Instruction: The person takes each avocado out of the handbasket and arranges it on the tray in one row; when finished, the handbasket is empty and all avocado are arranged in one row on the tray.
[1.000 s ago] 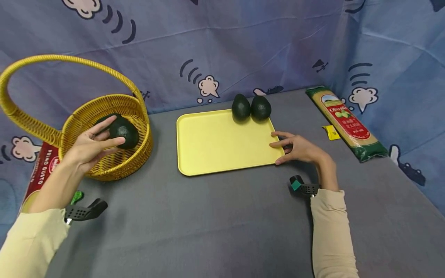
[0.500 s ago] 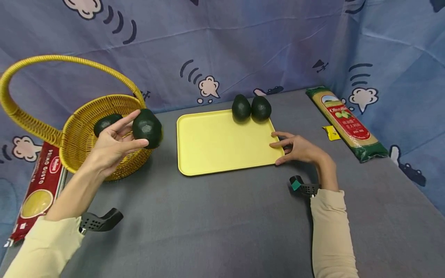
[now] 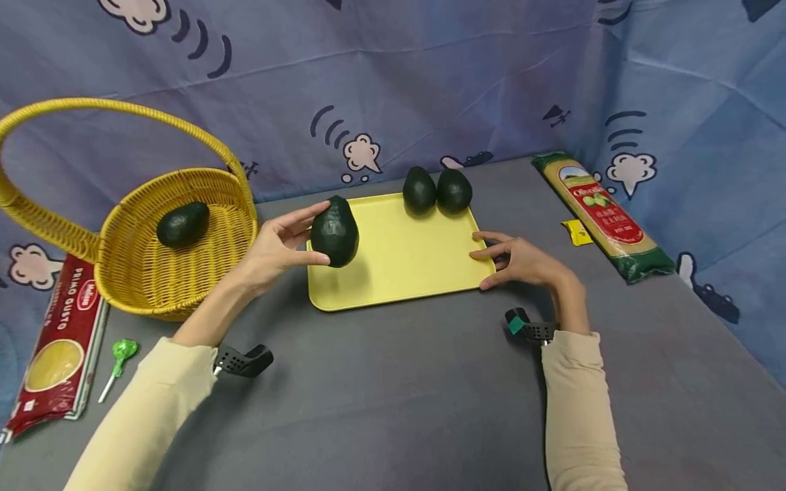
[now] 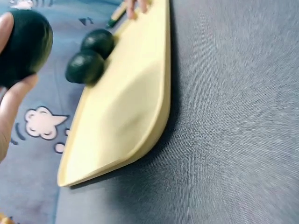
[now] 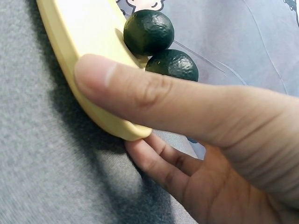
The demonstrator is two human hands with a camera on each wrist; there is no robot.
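My left hand [image 3: 276, 247] holds a dark green avocado [image 3: 334, 233] between thumb and fingers, above the left end of the yellow tray [image 3: 393, 266]. In the left wrist view that avocado [image 4: 23, 46] hangs over the tray's far side, a shadow falling on the tray. At the tray's right end, my right hand [image 3: 522, 262] grips the front corner, its thumb [image 5: 107, 84] at the rim and its fingers around the edge. Two more avocados, one [image 3: 420, 191] beside the other [image 3: 454, 191], lie at the tray's back right corner. Another avocado [image 3: 183, 225] is inside the yellow wicker basket [image 3: 119, 273].
The basket's tall handle [image 3: 166, 116] arches up at the left. Near it lie a red pasta packet [image 3: 64, 341] and a green lollipop [image 3: 125, 350]. On the right are an Olivoilà pasta bag [image 3: 604, 215] and a small yellow packet [image 3: 577, 232]. Patterned cloth [image 3: 264, 68] hangs behind.
My left hand has lifted the avocado out of the basket and carried it right, over the tray's left end. My right hand stays at the tray corner. The view has shifted slightly.
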